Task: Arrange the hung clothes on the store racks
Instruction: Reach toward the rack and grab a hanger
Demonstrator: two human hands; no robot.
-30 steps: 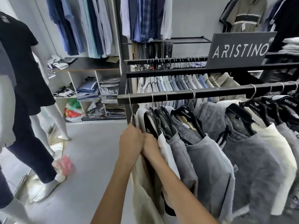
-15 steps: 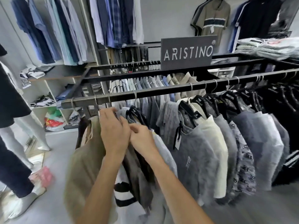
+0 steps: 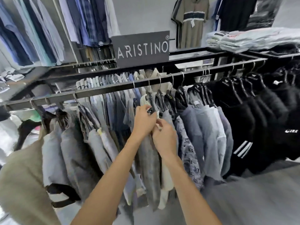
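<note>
Left hand [image 3: 145,120]: my fingers are curled round the shoulder of a black hanger [image 3: 151,103] and the collar below it, in the middle of the rail [image 3: 103,91].
Right hand [image 3: 164,137]: just beside the left, touching it; my fingers pinch the pale fabric at the neck of the same garment. How tight the pinch is I cannot tell, since the frame is blurred.
Held garment: a grey shirt [image 3: 150,164] hanging straight down under both hands, with a cream piece [image 3: 165,177] just to its right.
Rail: a dark bar that runs from lower left to upper right, with metal hooks over it along its length.
Left of my hands: grey shirts [image 3: 73,151] spaced loosely on tilted hangers; a beige top [image 3: 22,181] hangs at the near end.
Right of my hands: a patterned grey shirt [image 3: 189,153], then plain grey-blue shirts [image 3: 209,140], packed close together.
Far right: black tops [image 3: 253,114] packed on the same rail; one has white stripes at the sleeve.
Behind the rail: a second row of folded-collar shirts [image 3: 113,78] on a parallel bar.
Sign [image 3: 140,48]: a dark board reading ARISTINO, standing on top of the rack.
Upper right: folded stacks [image 3: 243,39] lie on the rack's top shelf.
Back wall: blue shirts [image 3: 48,30] hang at upper left; a striped olive polo [image 3: 190,21] hangs right of the sign.
</note>
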